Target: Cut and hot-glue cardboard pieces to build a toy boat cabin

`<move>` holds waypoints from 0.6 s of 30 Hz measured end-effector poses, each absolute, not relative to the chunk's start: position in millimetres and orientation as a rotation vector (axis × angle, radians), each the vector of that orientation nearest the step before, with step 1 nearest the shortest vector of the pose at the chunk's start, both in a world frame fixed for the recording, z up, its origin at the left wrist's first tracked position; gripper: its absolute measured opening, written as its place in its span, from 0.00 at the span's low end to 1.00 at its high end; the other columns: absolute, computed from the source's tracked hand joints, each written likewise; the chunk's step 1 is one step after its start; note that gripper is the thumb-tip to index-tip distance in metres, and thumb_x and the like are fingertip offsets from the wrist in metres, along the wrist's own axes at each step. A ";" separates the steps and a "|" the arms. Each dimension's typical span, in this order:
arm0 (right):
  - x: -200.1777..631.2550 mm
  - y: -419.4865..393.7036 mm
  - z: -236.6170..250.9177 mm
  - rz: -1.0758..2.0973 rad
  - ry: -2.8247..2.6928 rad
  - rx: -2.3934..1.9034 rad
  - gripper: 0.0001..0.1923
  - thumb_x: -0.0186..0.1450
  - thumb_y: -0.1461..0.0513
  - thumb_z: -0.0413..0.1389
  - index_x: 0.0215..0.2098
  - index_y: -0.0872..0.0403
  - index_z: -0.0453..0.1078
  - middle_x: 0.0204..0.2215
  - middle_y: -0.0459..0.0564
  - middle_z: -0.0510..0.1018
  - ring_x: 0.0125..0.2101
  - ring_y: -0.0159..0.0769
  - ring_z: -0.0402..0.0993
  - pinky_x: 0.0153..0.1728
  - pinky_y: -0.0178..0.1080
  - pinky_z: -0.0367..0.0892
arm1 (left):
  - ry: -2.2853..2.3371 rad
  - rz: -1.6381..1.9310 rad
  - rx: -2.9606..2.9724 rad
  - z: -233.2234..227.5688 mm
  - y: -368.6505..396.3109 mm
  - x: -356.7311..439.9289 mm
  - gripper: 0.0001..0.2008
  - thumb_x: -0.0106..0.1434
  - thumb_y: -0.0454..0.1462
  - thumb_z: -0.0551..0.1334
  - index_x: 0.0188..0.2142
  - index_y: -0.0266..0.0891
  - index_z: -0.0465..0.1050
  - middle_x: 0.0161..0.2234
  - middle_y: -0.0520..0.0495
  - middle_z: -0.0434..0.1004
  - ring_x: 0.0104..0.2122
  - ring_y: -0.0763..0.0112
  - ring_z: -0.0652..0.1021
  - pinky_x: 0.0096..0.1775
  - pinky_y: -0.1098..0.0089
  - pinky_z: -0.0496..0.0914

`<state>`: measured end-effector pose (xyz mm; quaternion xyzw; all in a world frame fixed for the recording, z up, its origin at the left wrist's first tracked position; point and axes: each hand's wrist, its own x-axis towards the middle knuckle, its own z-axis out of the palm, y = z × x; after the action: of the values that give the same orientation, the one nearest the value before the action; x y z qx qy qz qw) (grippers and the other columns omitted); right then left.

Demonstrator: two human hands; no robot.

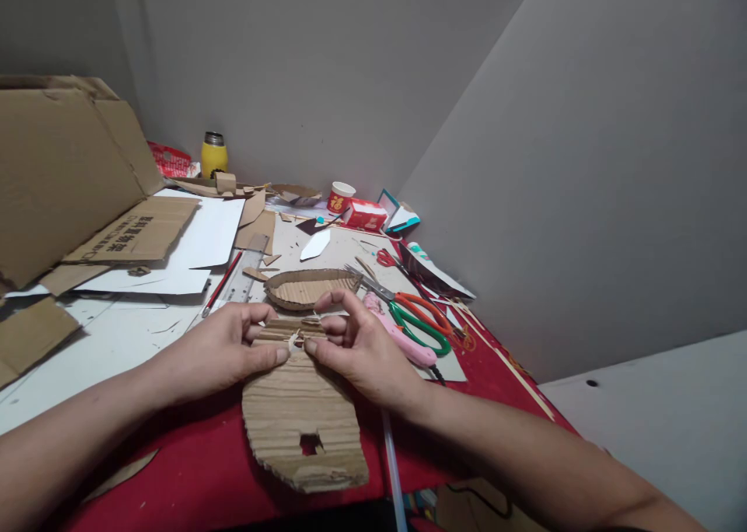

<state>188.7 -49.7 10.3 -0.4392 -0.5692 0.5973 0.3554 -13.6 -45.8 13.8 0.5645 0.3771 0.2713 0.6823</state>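
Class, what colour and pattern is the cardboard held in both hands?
The cardboard is brown with crosswise ridges; head view.

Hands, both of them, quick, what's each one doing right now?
Left hand: closed on the corrugated cardboard piece, holding its left side.
Right hand: closed on the same piece, at its right side, thumb on top.

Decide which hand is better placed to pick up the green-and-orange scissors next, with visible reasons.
Probably the right hand: the green-and-orange scissors lie close beside it. The left hand is farther off and would have to reach past it. Both hold the corrugated cardboard piece.
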 end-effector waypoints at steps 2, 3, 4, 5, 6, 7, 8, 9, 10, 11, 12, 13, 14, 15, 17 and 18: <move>188.3 -50.3 9.9 1.545 -1.474 -1.137 0.22 0.55 0.64 0.63 0.42 0.50 0.57 0.29 0.40 0.73 0.26 0.28 0.71 0.26 0.31 0.62 | 0.842 0.598 1.285 12.1 -45.7 -14.0 0.11 0.59 0.38 0.67 0.39 0.38 0.70 0.36 0.49 0.82 0.35 0.68 0.79 0.35 0.70 0.71; 188.2 -50.6 9.9 1.547 -1.475 -1.137 0.22 0.55 0.64 0.63 0.42 0.50 0.57 0.29 0.40 0.73 0.25 0.27 0.71 0.25 0.30 0.61 | 0.843 0.591 1.292 11.3 -45.6 -14.0 0.12 0.59 0.39 0.67 0.40 0.38 0.70 0.37 0.49 0.82 0.35 0.66 0.80 0.36 0.69 0.71; 188.0 -51.0 10.1 1.548 -1.476 -1.137 0.21 0.55 0.64 0.62 0.42 0.50 0.57 0.28 0.39 0.73 0.24 0.27 0.70 0.25 0.30 0.61 | 0.844 0.585 1.299 10.4 -45.4 -14.0 0.13 0.58 0.39 0.67 0.41 0.38 0.71 0.38 0.48 0.82 0.36 0.65 0.80 0.37 0.68 0.72; 187.9 -51.2 10.3 1.550 -1.477 -1.135 0.21 0.55 0.64 0.62 0.42 0.50 0.57 0.28 0.39 0.73 0.24 0.27 0.70 0.24 0.30 0.61 | 0.848 0.579 1.305 9.5 -45.2 -13.8 0.14 0.58 0.39 0.67 0.43 0.38 0.71 0.39 0.47 0.82 0.38 0.63 0.80 0.38 0.66 0.72; 187.9 -51.4 10.6 1.555 -1.476 -1.130 0.21 0.55 0.64 0.62 0.42 0.50 0.57 0.28 0.39 0.73 0.24 0.27 0.71 0.24 0.30 0.61 | 0.855 0.574 1.313 8.7 -45.0 -13.6 0.16 0.58 0.39 0.67 0.44 0.38 0.71 0.39 0.47 0.82 0.39 0.62 0.80 0.40 0.65 0.72; 188.0 -51.5 10.9 1.560 -1.475 -1.125 0.21 0.55 0.64 0.63 0.41 0.50 0.57 0.28 0.39 0.73 0.25 0.27 0.71 0.24 0.30 0.61 | 0.865 0.570 1.324 7.9 -44.9 -13.4 0.16 0.58 0.39 0.67 0.45 0.37 0.71 0.40 0.46 0.82 0.40 0.61 0.80 0.41 0.64 0.73; 188.1 -51.5 11.1 1.564 -1.473 -1.120 0.21 0.55 0.64 0.63 0.41 0.50 0.57 0.28 0.40 0.73 0.25 0.27 0.71 0.24 0.29 0.61 | 0.874 0.567 1.337 7.2 -44.8 -13.2 0.17 0.57 0.39 0.67 0.46 0.37 0.72 0.41 0.46 0.82 0.41 0.60 0.80 0.41 0.63 0.73; 188.2 -51.5 11.3 1.570 -1.470 -1.114 0.21 0.55 0.64 0.63 0.41 0.50 0.57 0.29 0.40 0.74 0.24 0.26 0.71 0.24 0.29 0.61 | 0.884 0.564 1.354 6.5 -44.8 -13.0 0.17 0.57 0.38 0.67 0.46 0.37 0.72 0.42 0.45 0.81 0.41 0.59 0.80 0.42 0.63 0.72; 188.4 -51.5 11.5 1.576 -1.466 -1.110 0.21 0.55 0.64 0.63 0.41 0.50 0.58 0.29 0.40 0.74 0.24 0.25 0.70 0.24 0.29 0.61 | 0.890 0.562 1.371 5.9 -44.8 -12.9 0.17 0.57 0.38 0.66 0.46 0.37 0.72 0.43 0.45 0.81 0.42 0.59 0.80 0.43 0.62 0.72; 188.4 -51.5 11.7 1.583 -1.461 -1.105 0.21 0.54 0.65 0.63 0.41 0.50 0.58 0.28 0.39 0.74 0.23 0.25 0.70 0.24 0.29 0.61 | 0.893 0.561 1.385 5.5 -44.9 -12.9 0.17 0.58 0.38 0.66 0.47 0.37 0.72 0.43 0.45 0.81 0.43 0.58 0.79 0.44 0.62 0.72; 188.5 -51.5 11.8 1.590 -1.456 -1.100 0.21 0.54 0.65 0.63 0.41 0.50 0.58 0.28 0.39 0.74 0.23 0.24 0.69 0.24 0.28 0.61 | 0.889 0.560 1.398 5.1 -45.0 -12.9 0.16 0.58 0.38 0.65 0.46 0.38 0.72 0.43 0.45 0.81 0.43 0.58 0.79 0.44 0.62 0.72; 188.4 -51.7 11.9 1.597 -1.451 -1.092 0.21 0.54 0.66 0.63 0.40 0.50 0.58 0.28 0.39 0.74 0.23 0.24 0.69 0.23 0.28 0.61 | 0.884 0.560 1.407 5.0 -45.1 -12.9 0.15 0.58 0.37 0.65 0.46 0.38 0.72 0.43 0.46 0.81 0.43 0.58 0.79 0.44 0.62 0.72; 188.3 -51.9 11.9 1.602 -1.450 -1.085 0.21 0.54 0.66 0.63 0.40 0.50 0.58 0.28 0.39 0.74 0.22 0.24 0.69 0.23 0.28 0.61 | 0.880 0.563 1.416 5.1 -45.3 -12.8 0.14 0.58 0.37 0.64 0.45 0.39 0.73 0.43 0.47 0.81 0.43 0.59 0.79 0.44 0.62 0.72; 188.2 -52.1 11.9 1.603 -1.451 -1.079 0.21 0.54 0.66 0.63 0.40 0.50 0.58 0.28 0.39 0.73 0.22 0.23 0.69 0.23 0.28 0.61 | 0.878 0.567 1.423 5.3 -45.5 -12.7 0.13 0.58 0.36 0.64 0.43 0.39 0.73 0.42 0.47 0.81 0.42 0.59 0.79 0.43 0.63 0.72; 187.9 -52.7 11.6 1.599 -1.454 -1.071 0.21 0.54 0.67 0.63 0.40 0.51 0.59 0.27 0.38 0.73 0.22 0.23 0.68 0.23 0.27 0.60 | 0.881 0.575 1.433 6.1 -46.0 -11.9 0.10 0.57 0.36 0.64 0.40 0.39 0.73 0.40 0.49 0.80 0.40 0.61 0.78 0.41 0.65 0.72; 187.8 -52.9 11.4 1.597 -1.456 -1.069 0.21 0.54 0.67 0.63 0.40 0.51 0.59 0.26 0.38 0.72 0.22 0.23 0.68 0.23 0.27 0.60 | 0.890 0.580 1.435 6.4 -46.4 -11.4 0.09 0.57 0.36 0.64 0.38 0.39 0.72 0.39 0.49 0.80 0.39 0.61 0.78 0.40 0.65 0.72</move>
<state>187.8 -52.9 11.4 -0.4143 -0.5641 0.6186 0.3572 -11.4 -46.4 6.4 0.6260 0.3881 0.2532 0.6272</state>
